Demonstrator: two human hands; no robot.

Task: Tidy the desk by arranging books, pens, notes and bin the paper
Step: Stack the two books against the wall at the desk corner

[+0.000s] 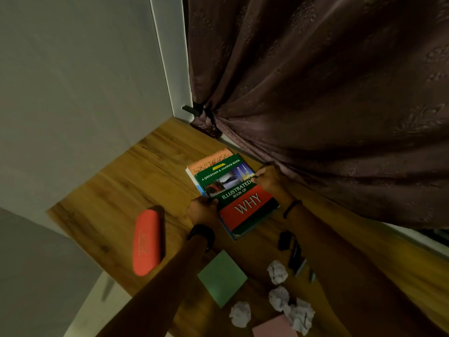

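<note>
Illustrated Book of Why (237, 194), glossy green-and-red cover, lying flat atop a small stack at the far side of the wooden desk (145, 171), close beside the dark curtain (328, 105). Orange-covered book (209, 161) showing beneath at the far end, slightly askew. Held at both long edges: left hand (201, 207) curled round the left edge, thumb seemingly over the cover; right hand (267, 180) pinching the right edge near the far corner. Finer finger detail lost in dim light. Judged a thin paperback: light, somewhat flexible, slick cover likely to slide on the book below. Best taken by opposite edges or by the spine, then squared against the stack. Nearer on the desk: red pencil case (147, 242), green sticky-note pad (222, 277), pink pad (274, 327), crumpled paper balls (277, 271), dark pens (295, 257); none in either hand.
</note>
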